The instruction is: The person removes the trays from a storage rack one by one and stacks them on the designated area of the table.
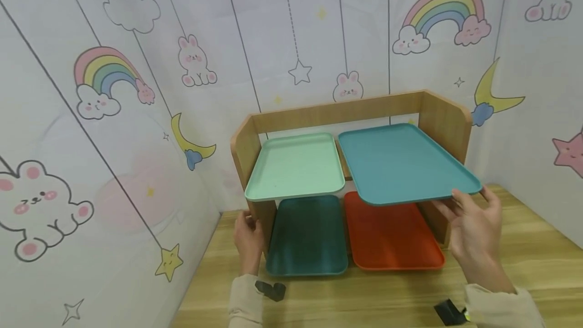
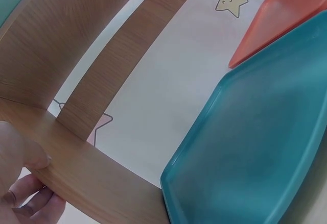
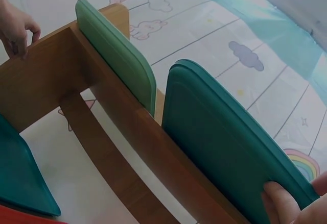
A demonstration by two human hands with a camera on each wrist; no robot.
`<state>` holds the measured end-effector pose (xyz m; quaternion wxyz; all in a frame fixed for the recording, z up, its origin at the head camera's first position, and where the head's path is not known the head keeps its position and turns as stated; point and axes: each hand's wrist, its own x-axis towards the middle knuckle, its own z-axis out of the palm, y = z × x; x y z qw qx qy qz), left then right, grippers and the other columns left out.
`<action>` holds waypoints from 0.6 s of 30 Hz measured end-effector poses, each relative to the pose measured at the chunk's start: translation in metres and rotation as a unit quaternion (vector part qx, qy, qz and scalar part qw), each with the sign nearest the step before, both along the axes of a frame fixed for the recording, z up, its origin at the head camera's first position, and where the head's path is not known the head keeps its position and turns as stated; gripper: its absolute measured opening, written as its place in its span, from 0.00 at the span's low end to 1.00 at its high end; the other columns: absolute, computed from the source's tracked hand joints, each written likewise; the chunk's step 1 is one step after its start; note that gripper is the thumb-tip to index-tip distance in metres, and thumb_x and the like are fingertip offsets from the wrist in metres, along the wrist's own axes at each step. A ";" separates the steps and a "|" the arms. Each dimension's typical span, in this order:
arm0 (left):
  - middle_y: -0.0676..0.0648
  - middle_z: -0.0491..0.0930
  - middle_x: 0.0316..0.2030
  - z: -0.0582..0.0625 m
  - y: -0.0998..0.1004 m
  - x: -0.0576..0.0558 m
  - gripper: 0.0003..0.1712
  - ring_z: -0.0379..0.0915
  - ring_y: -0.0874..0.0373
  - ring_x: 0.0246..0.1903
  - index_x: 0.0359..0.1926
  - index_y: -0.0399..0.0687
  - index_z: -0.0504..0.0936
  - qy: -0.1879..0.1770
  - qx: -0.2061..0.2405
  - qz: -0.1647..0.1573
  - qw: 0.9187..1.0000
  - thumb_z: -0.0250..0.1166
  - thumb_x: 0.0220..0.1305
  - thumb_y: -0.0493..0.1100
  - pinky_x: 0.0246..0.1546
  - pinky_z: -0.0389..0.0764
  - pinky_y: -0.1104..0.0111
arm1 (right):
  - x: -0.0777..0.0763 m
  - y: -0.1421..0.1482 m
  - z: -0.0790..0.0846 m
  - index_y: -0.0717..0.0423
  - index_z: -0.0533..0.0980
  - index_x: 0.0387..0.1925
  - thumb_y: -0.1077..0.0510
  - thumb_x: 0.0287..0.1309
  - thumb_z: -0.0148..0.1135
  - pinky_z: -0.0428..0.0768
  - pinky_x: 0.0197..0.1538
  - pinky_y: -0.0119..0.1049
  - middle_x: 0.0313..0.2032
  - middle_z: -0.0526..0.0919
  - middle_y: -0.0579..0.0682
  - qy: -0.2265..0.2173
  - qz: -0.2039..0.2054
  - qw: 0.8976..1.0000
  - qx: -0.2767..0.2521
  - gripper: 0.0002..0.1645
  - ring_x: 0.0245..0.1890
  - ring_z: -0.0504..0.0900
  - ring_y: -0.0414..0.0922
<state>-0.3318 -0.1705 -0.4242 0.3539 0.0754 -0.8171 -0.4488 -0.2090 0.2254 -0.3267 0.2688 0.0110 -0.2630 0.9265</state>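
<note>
A two-tier wooden shelf (image 1: 337,111) stands on the table. My right hand (image 1: 478,229) holds a blue tray (image 1: 405,163) by its front right corner, fingers under the rim; the tray lies tilted at the upper right tier, its front edge jutting forward. My left hand (image 1: 249,242) grips the edge of the left side panel (image 2: 97,183), thumb on one face and fingers behind. On the upper left tier sits a mint green tray (image 1: 296,166). Below it is a dark teal tray (image 1: 307,237), with a red tray (image 1: 391,234) to its right.
The wood-grain table (image 1: 364,300) extends in front of the shelf and to both sides. A wall covering (image 1: 191,9) with rainbows, rabbits and stars rises close behind and at the left. The shelf's right side panel (image 1: 444,120) stands beside the blue tray.
</note>
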 end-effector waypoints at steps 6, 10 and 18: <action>0.35 0.79 0.42 -0.002 -0.001 -0.001 0.11 0.79 0.42 0.42 0.44 0.39 0.75 0.001 -0.001 -0.006 1.000 0.61 0.59 0.31 0.45 0.77 0.49 | 0.006 0.006 -0.005 0.50 0.53 0.60 0.77 0.58 0.53 0.84 0.37 0.44 0.49 0.71 0.54 0.015 0.021 1.000 -0.004 0.36 0.33 0.84 0.52; 0.35 0.79 0.42 -0.003 -0.001 -0.002 0.11 0.78 0.42 0.41 0.44 0.40 0.75 -0.004 0.001 -0.010 1.000 0.61 0.60 0.31 0.44 0.77 0.49 | 0.010 0.008 -0.008 0.55 0.55 0.59 0.77 0.58 0.51 0.84 0.37 0.45 0.47 0.72 0.56 0.040 0.038 0.998 -0.006 0.32 0.31 0.84 0.55; 0.36 0.79 0.41 -0.003 -0.002 -0.001 0.11 0.78 0.42 0.41 0.45 0.40 0.75 -0.008 0.002 -0.009 1.000 0.61 0.60 0.31 0.44 0.77 0.49 | 0.017 0.008 -0.008 0.60 0.58 0.59 0.79 0.59 0.48 0.83 0.39 0.47 0.48 0.73 0.58 0.084 0.048 0.995 -0.006 0.29 0.34 0.85 0.57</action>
